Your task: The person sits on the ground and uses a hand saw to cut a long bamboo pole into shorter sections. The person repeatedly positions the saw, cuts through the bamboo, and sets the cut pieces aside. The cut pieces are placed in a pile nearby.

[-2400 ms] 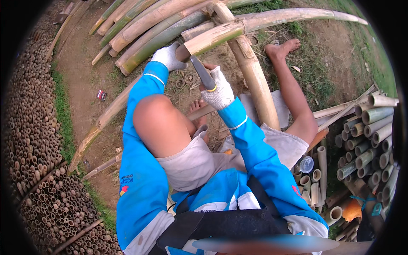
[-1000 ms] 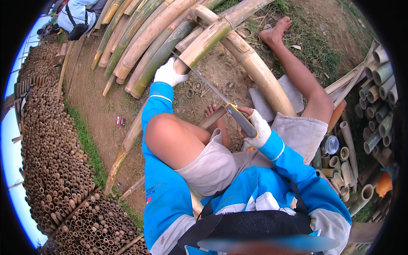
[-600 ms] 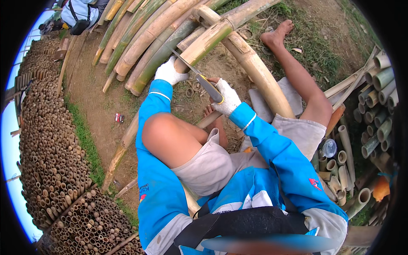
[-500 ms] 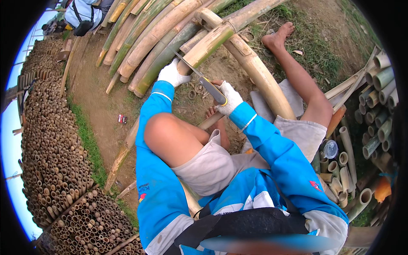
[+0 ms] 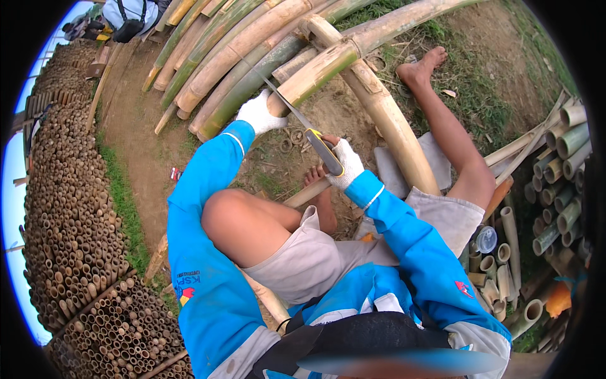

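Two gloved hands: left hand (image 5: 259, 114) on bamboo pole (image 5: 328, 66), right hand (image 5: 345, 165) apparently gripping saw (image 5: 303, 123).

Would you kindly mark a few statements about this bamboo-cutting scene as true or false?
1. The right hand in a white glove grips the yellow-and-black handle of a hand saw. True.
2. The left hand is bare. False: it wears a white glove.
3. The left hand rests at the cut end of a thick green-tan bamboo pole. True.
4. The person wears boots. False: the outstretched foot is bare.
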The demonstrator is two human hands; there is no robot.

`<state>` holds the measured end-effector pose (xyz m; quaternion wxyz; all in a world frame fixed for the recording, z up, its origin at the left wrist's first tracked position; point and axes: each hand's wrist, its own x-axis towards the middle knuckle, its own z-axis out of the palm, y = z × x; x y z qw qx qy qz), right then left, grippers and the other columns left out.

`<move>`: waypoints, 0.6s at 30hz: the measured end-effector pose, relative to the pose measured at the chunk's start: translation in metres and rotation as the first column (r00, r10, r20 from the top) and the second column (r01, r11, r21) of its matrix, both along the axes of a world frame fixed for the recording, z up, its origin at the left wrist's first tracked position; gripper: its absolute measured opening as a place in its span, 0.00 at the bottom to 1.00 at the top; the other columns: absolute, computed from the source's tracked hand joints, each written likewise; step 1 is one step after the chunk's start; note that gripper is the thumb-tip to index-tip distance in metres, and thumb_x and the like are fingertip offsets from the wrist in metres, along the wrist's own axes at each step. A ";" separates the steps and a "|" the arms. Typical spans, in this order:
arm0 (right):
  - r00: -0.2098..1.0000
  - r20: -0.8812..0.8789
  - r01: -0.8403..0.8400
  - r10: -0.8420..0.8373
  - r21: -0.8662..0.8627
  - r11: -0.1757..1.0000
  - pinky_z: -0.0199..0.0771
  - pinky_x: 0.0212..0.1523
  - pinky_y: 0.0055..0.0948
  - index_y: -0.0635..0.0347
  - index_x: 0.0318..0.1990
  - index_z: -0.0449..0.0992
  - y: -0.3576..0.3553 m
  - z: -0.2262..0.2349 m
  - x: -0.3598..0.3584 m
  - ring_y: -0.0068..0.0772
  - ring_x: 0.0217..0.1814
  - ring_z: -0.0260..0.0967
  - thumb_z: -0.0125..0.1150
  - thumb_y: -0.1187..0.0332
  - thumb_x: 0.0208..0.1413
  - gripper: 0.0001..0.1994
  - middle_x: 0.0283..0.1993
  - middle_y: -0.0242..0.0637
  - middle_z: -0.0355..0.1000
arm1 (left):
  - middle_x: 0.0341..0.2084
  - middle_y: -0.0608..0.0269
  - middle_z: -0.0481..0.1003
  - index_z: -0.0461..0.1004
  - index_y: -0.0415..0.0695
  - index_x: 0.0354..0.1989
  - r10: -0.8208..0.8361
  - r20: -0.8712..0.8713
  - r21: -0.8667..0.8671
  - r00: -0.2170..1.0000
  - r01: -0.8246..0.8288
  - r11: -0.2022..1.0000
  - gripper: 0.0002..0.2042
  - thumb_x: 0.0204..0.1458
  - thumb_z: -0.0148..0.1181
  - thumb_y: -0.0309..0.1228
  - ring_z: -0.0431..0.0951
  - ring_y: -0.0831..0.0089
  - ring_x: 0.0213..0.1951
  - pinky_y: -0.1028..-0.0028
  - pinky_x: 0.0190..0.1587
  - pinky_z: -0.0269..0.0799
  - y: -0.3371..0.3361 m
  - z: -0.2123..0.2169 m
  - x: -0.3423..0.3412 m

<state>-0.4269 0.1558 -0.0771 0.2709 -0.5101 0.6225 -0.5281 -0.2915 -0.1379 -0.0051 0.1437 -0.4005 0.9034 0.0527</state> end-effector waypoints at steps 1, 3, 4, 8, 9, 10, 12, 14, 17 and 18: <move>1.000 0.016 0.010 -0.011 0.057 0.998 0.80 0.54 0.34 0.56 0.71 0.70 -0.008 -0.005 0.002 0.38 0.52 0.79 0.68 0.76 0.54 0.34 0.52 0.44 0.78 | 0.53 0.39 0.82 0.69 0.46 0.66 -0.057 -0.003 -0.010 0.998 0.057 0.998 0.43 0.43 0.73 0.57 0.85 0.42 0.53 0.53 0.57 0.81 0.001 0.000 0.000; 1.000 0.014 0.027 -0.026 -0.033 0.999 0.80 0.51 0.33 0.56 0.72 0.69 0.007 -0.001 0.004 0.36 0.48 0.79 0.67 0.78 0.54 0.34 0.50 0.42 0.78 | 0.53 0.38 0.81 0.69 0.45 0.67 -0.023 -0.013 0.039 1.000 0.023 0.999 0.43 0.43 0.73 0.56 0.84 0.42 0.53 0.53 0.58 0.81 0.004 0.003 0.001; 0.991 0.134 -0.042 0.029 0.101 0.994 0.81 0.50 0.35 0.56 0.71 0.69 0.028 0.006 0.000 0.38 0.49 0.81 0.71 0.76 0.53 0.35 0.51 0.44 0.79 | 0.53 0.38 0.81 0.69 0.45 0.67 0.060 -0.004 0.096 0.998 -0.059 0.994 0.44 0.43 0.73 0.56 0.84 0.42 0.53 0.54 0.58 0.80 0.005 0.006 0.002; 0.970 0.229 -0.123 0.080 0.179 0.976 0.79 0.43 0.29 0.57 0.71 0.69 0.155 0.053 -0.025 0.29 0.44 0.81 0.73 0.77 0.54 0.35 0.48 0.41 0.80 | 0.53 0.38 0.82 0.68 0.46 0.66 0.134 -0.085 0.213 0.987 -0.113 0.970 0.46 0.39 0.77 0.56 0.85 0.42 0.52 0.54 0.58 0.80 0.005 0.020 0.006; 0.985 0.140 -0.119 0.104 0.105 0.987 0.79 0.44 0.29 0.57 0.71 0.69 0.180 0.063 -0.029 0.29 0.44 0.80 0.73 0.77 0.55 0.35 0.49 0.41 0.80 | 0.52 0.39 0.83 0.68 0.47 0.65 0.144 -0.130 0.227 0.981 -0.112 0.967 0.47 0.36 0.79 0.57 0.85 0.41 0.51 0.53 0.57 0.80 0.006 0.021 0.007; 0.993 0.087 -0.085 0.077 0.099 0.991 0.79 0.44 0.29 0.58 0.71 0.69 0.194 0.070 -0.030 0.30 0.44 0.80 0.72 0.78 0.55 0.34 0.50 0.42 0.80 | 0.52 0.40 0.82 0.69 0.47 0.65 0.150 -0.137 0.245 0.979 -0.113 0.963 0.46 0.37 0.78 0.56 0.85 0.42 0.51 0.53 0.56 0.80 0.007 0.021 0.008; 0.998 0.042 -0.054 0.049 0.148 0.987 0.79 0.46 0.31 0.57 0.71 0.70 0.182 0.070 -0.031 0.34 0.46 0.80 0.72 0.77 0.55 0.34 0.51 0.44 0.79 | 0.53 0.41 0.82 0.70 0.47 0.64 0.164 -0.112 0.275 0.980 -0.128 0.953 0.44 0.38 0.77 0.55 0.85 0.42 0.51 0.55 0.55 0.80 0.004 0.022 0.009; 0.981 0.192 -0.060 0.011 0.249 0.967 0.80 0.50 0.36 0.55 0.71 0.70 0.129 0.054 -0.025 0.43 0.50 0.82 0.74 0.75 0.53 0.35 0.52 0.47 0.78 | 0.53 0.41 0.81 0.69 0.47 0.65 0.160 -0.080 0.254 0.984 -0.135 0.958 0.43 0.40 0.76 0.54 0.84 0.40 0.51 0.54 0.56 0.80 0.004 0.020 0.009; 0.991 0.120 -0.075 0.055 0.176 0.982 0.81 0.57 0.41 0.53 0.71 0.69 0.014 0.014 -0.013 0.56 0.57 0.80 0.75 0.73 0.50 0.38 0.55 0.51 0.77 | 0.54 0.40 0.81 0.68 0.46 0.68 0.090 -0.043 0.152 0.995 -0.082 0.985 0.45 0.41 0.75 0.54 0.83 0.40 0.53 0.54 0.57 0.80 0.004 0.014 0.006; 0.994 0.098 -0.063 0.056 0.077 0.995 0.81 0.58 0.43 0.51 0.72 0.69 -0.009 0.005 -0.008 0.58 0.58 0.80 0.74 0.72 0.50 0.38 0.57 0.51 0.77 | 0.54 0.40 0.81 0.68 0.46 0.69 0.032 -0.071 0.102 0.997 -0.025 0.994 0.46 0.41 0.75 0.54 0.83 0.40 0.54 0.54 0.57 0.80 0.004 0.013 0.006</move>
